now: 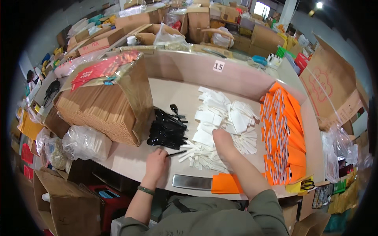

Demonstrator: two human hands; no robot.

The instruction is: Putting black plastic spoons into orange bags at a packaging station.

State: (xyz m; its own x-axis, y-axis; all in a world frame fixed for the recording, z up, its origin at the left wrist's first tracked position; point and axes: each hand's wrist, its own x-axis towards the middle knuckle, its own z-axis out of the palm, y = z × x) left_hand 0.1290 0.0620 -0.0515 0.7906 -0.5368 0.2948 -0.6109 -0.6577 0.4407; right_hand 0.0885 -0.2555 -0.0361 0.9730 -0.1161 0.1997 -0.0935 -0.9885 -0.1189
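Observation:
My left hand [156, 160] is closed on a black plastic spoon [176, 153], whose thin dark end sticks out to the right. Just beyond that hand lies a pile of black plastic spoons [167, 128]. My right hand [223, 141] is over the white paper packets [208, 134], its fingers curled; what they grip, if anything, is hidden. Narrow white paper strips [202, 155] lie scattered between my hands. Along the near table edge rests a flat silver plate [192, 182], with an orange sleeve [227, 183] at its right end.
Stacked orange packets [285, 133] fill the table's right side. A large carton [102, 98] packed with brown slats stands on the left, beside a clear plastic bag [84, 141]. Scissors [307, 184] lie at the right front corner. A low wall [181, 65] bounds the table's far side.

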